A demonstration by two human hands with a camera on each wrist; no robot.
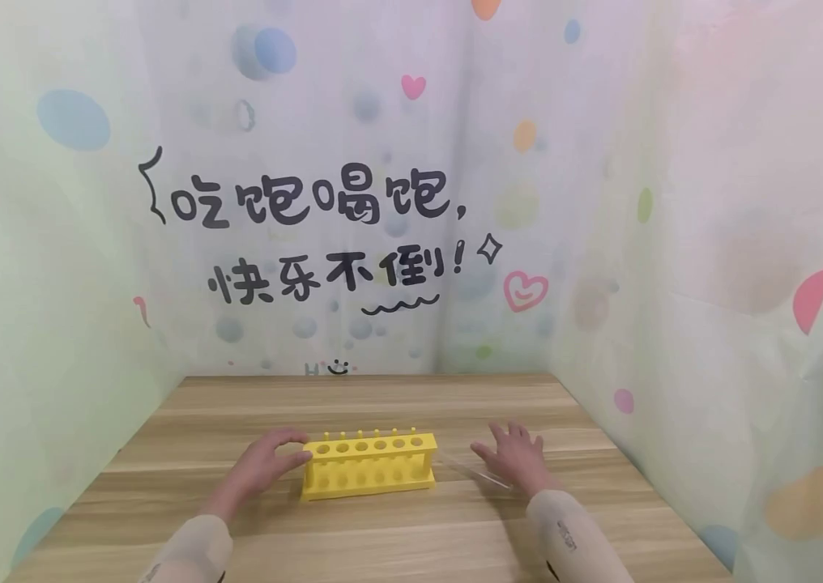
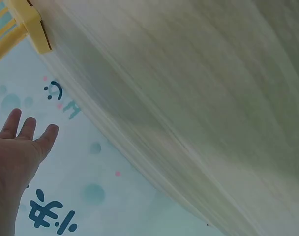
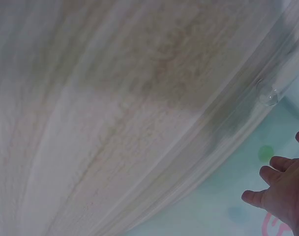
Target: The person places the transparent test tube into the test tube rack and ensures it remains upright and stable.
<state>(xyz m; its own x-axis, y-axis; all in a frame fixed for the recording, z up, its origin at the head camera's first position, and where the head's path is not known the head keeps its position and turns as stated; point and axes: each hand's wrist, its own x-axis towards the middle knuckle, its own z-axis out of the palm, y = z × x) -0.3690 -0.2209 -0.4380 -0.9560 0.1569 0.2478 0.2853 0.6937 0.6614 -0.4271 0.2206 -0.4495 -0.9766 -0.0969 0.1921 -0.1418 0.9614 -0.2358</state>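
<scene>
A yellow test tube rack [image 1: 371, 490] stands upright on the table, with a row of round holes in its top and a row of pegs behind. My left hand [image 1: 266, 463] is at its left end, thumb and fingers spread apart, fingertips right at the top corner. In the left wrist view, the hand [image 2: 19, 157] appears with loose fingers below the rack's end [image 2: 34, 27]. To the right of the rack lies a clear glass test tube [image 1: 480, 471], partly hidden by my right hand [image 1: 517, 460]. That hand has its fingers spread over the tube and holds nothing.
The wood-grain table [image 1: 382, 538] reaches back to a printed curtain [image 1: 353, 340] with dark lettering. More patterned sheets hang at the left [image 1: 32, 324] and right [image 1: 710, 364] sides.
</scene>
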